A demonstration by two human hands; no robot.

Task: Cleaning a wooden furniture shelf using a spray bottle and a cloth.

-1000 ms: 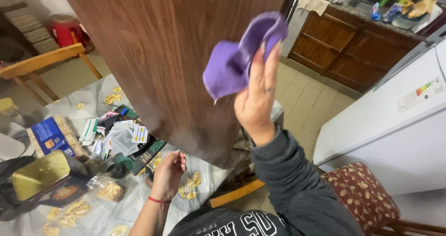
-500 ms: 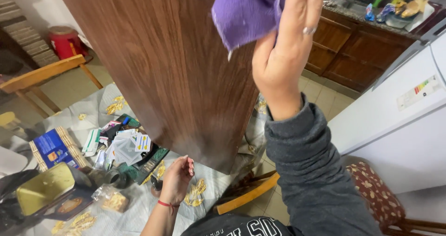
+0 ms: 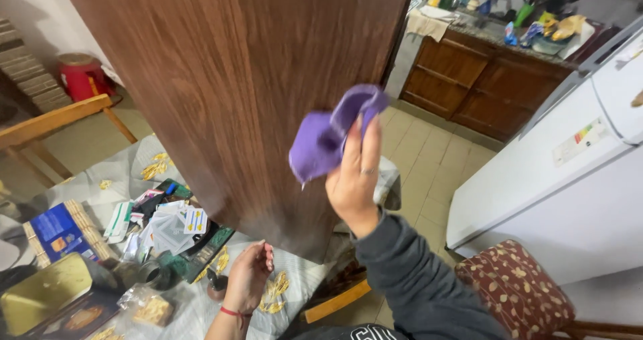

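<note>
Right hand on purple cloth, pressed against the brown wood panel.

Your right hand was raised, fingers extended and closed around 1 edge of the cloth, holding its bunched mass flat to the panel near its right edge, low on the face. Your left hand hung below, loosely curled, empty, just under the panel's bottom edge and above the table with its patterned cover. Table held scattered cards, a blue box, a yellow-green tin. White fridge and a red patterned chair seat sat to your right.
</note>
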